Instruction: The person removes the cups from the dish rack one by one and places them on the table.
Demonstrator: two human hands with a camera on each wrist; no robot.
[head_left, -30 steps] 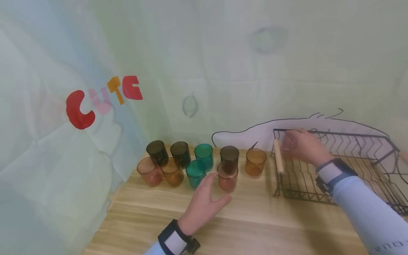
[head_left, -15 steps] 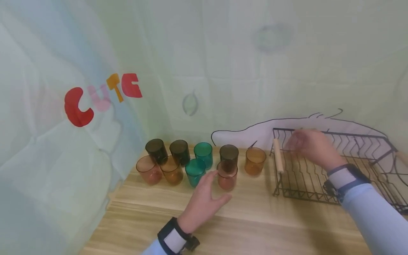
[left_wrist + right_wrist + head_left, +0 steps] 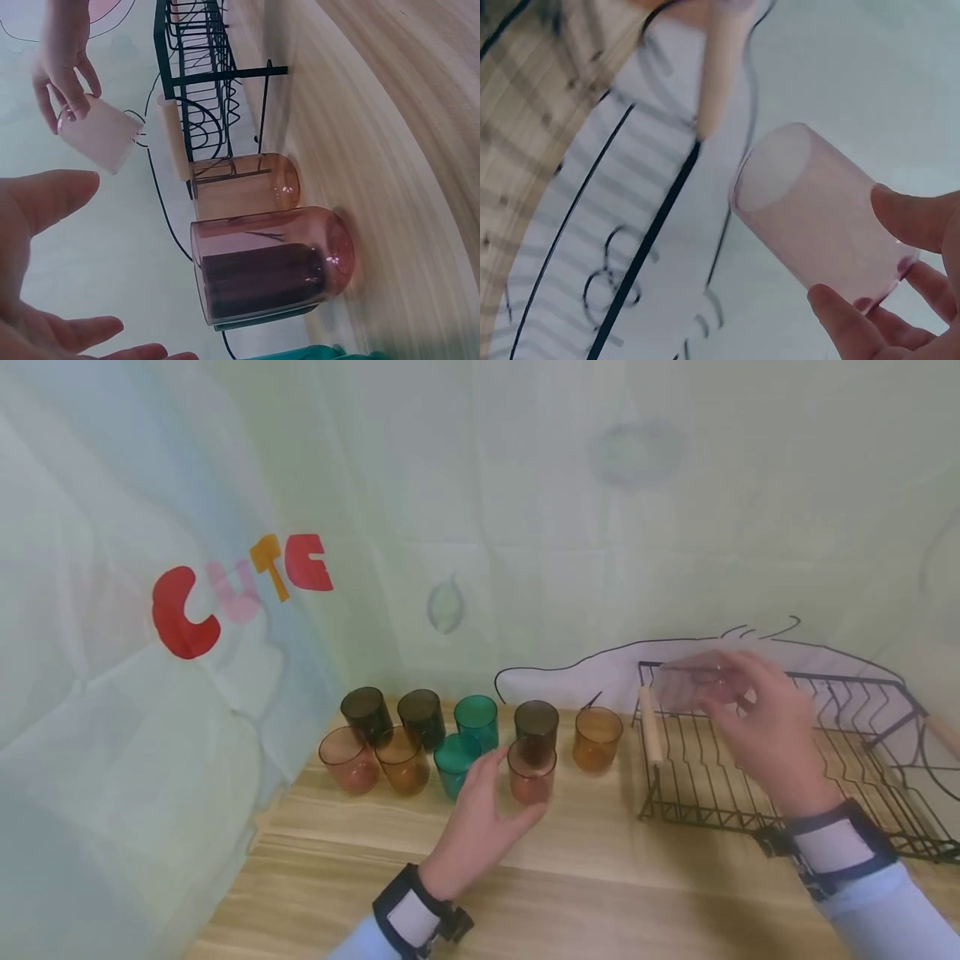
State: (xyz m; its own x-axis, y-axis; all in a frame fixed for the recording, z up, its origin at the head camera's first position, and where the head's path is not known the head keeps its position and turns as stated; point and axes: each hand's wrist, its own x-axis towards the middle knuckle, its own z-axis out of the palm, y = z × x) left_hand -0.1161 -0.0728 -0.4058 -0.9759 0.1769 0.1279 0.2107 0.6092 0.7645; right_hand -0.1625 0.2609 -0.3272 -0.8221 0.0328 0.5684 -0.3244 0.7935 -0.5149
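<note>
My right hand point(image 3: 776, 731) grips a translucent pink glass tumbler point(image 3: 817, 217) by its base end, thumb on one side and fingers on the other. The tumbler is tilted on its side, its mouth pointing left, above the left end of a black wire dish rack point(image 3: 705, 815). My left hand point(image 3: 476, 831) is over the table with thumb and fingers spread, holding nothing. Just beyond its fingers stand another pink tumbler point(image 3: 531, 781) and a teal tumbler point(image 3: 452, 768). In the left wrist view, the left thumb point(image 3: 56, 199) is apart from the standing pink tumbler.
Beside the rack's wooden handle point(image 3: 651, 727) stands an amber tumbler point(image 3: 597, 743). A dark tumbler point(image 3: 536, 725) is behind the standing pink one. Several more tumblers, including a second amber one point(image 3: 403, 764), stand in two rows at left. A printed cloth backdrop point(image 3: 555, 527) rises behind.
My right hand has turned at the wrist and shifted right, bringing the pink tumbler onto its side above the rack, mouth leftward. The left hand has barely moved.
</note>
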